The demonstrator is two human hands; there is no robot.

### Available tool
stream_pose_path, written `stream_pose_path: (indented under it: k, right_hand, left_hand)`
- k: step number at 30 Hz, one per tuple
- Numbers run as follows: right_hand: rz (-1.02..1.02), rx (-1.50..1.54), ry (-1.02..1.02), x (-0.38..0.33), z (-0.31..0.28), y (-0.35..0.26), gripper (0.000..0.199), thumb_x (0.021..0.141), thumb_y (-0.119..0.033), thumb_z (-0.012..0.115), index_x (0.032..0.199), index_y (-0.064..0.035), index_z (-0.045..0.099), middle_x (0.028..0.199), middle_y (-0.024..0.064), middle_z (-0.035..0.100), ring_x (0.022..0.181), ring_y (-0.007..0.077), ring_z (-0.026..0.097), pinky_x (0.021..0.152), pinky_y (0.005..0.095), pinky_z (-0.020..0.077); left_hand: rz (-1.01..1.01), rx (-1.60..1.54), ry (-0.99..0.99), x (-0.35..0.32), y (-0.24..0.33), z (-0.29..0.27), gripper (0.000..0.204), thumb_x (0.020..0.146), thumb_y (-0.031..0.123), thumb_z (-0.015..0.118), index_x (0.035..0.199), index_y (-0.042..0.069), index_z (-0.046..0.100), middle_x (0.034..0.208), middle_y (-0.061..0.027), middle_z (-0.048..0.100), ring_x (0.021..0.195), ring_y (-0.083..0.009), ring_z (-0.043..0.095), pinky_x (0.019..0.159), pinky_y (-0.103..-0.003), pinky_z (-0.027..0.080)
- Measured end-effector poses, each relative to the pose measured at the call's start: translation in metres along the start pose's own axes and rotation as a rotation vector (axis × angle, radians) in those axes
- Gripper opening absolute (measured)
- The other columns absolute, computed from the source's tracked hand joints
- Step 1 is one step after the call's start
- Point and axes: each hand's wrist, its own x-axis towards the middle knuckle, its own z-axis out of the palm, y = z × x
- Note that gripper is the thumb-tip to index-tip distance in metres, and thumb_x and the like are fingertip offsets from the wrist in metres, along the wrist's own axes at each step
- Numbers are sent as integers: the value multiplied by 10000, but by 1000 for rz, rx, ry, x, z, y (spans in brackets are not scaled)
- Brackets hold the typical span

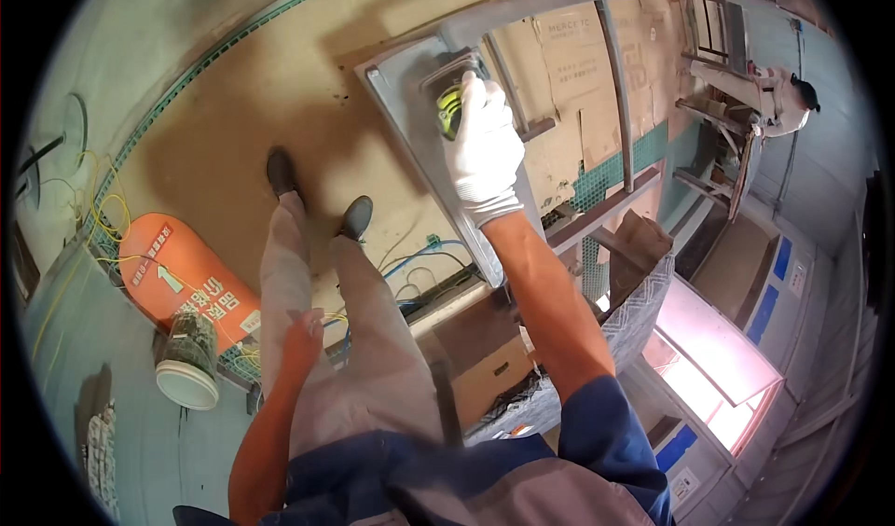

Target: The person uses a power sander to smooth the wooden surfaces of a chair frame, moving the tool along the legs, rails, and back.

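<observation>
- At the lower edge of the frame, the wearer's body was seen from above, clothed in a dark blue top [597,433] and pale trousers [378,339].
- At lower left of centre, the left hand [301,339] was held low over a trouser leg; it was too small and blurred for its grip, or anything held in it, to be told.
- Above centre, the right hand [487,139], covered by a white knitted glove, was closed around a black and lime-yellow handheld tool [449,111].
- The tool was held against the upper part of a long grey panel [396,78], which was slanted from upper centre down toward the middle.
- Just right of the panel, a frame of grey bars [613,88] was seen.
- Left of the panel, two dark shoes [356,216] were planted on a tan floor covering [214,125].
- At the left, an orange board [177,265] marked with a white arrow was crossed by yellow cord [117,214]; a stained bucket [186,383] was placed beside its lower end.
- At far upper right, a co-worker [778,102] in pale clothing was seen among metal frames.
- At lower right, a bright opening [718,414] was lit pinkish white.
</observation>
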Motion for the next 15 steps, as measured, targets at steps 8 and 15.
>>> stream_pose_path:
  k: [8, 15]
  right_hand:
    - [103, 47, -150, 9, -3, -16, 729, 859, -122, 760, 1540, -57, 509, 1352, 232, 613, 1080, 423, 662, 938, 468, 575]
    - [119, -44, -245, 8, -5, -25, 690, 869, -120, 743, 1523, -67, 531, 1368, 230, 630, 1053, 397, 681, 847, 464, 600]
  left_hand:
    - [-57, 156, -115, 26, 27, -52, 245, 1031, 130, 617, 1254, 58, 691, 1164, -195, 769, 1097, -398, 734, 940, -464, 576]
    - [-82, 97, -149, 46, 36, -82, 261, 1032, 141, 614, 1273, 75, 690, 1169, -199, 769, 1088, -397, 736, 931, -472, 580]
